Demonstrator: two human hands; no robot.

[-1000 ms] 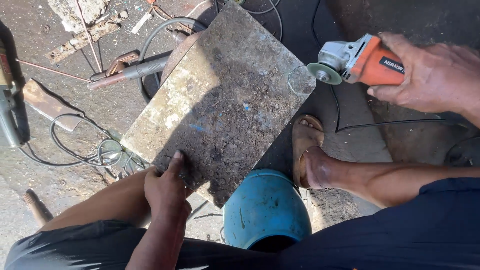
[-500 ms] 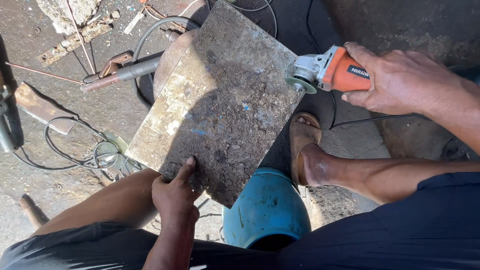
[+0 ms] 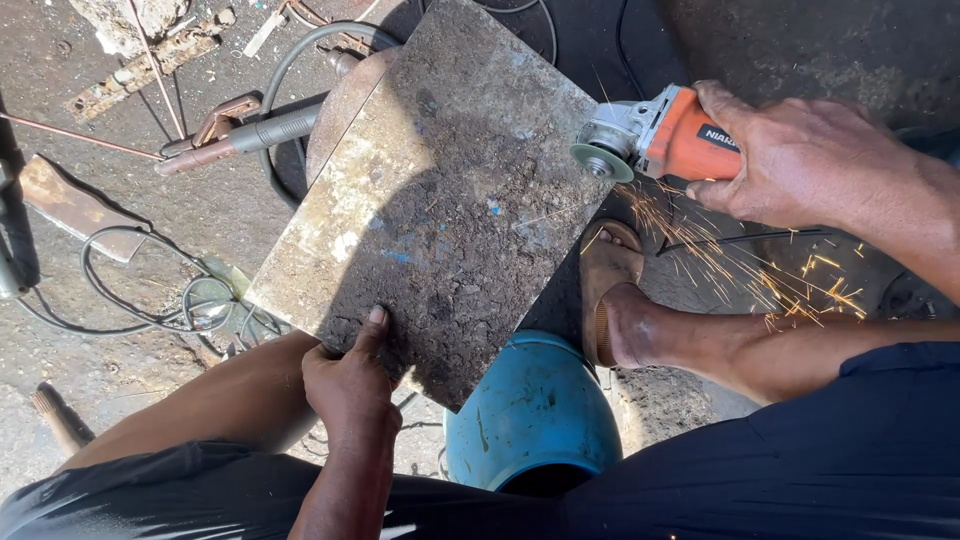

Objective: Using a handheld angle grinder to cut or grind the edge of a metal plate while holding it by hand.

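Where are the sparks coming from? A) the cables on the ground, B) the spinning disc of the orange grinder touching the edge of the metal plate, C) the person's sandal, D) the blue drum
B: the sparks fan out from where the disc of the orange grinder, held in the right hand, meets the right edge of the metal plate, which the left hand steadies.

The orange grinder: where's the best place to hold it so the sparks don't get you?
Probably the orange body at the back, gripped from above, as the right hand does. The body is long and round, so fingers wrap around it. The spinning disc sits at the other end, against the edge of the metal plate, and the sparks fly out below, away from that grip.
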